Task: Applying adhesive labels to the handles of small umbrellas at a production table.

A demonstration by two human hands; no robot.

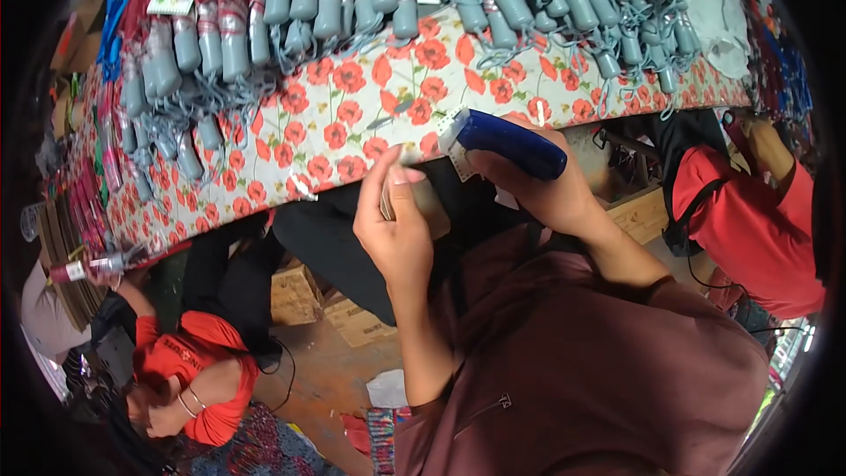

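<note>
My right hand (pixel 538 181) is wrapped round a smooth dark blue object (pixel 511 143) with a rounded end and a pale, clear-looking tip. What kind of thing it is I cannot tell. A small white tag (pixel 460 163) with a dotted edge shows beside that tip. Close by on the left, my left hand (pixel 397 220) is closed, thumb against fingers, with a tan, flat-sided thing (pixel 430 210) partly hidden in it. Both hands are apart, just in front of the table's near edge.
Folded maroon umbrellas with grey handles (pixel 233 53) and white tags lie in rows on the table, under them a poppy-patterned cloth (pixel 344 137). A person in red (pixel 211 370) sits at left, holding an umbrella (pixel 92 266); another red-clad person (pixel 740 229) is at right. Wooden boxes (pixel 295 295) stand below.
</note>
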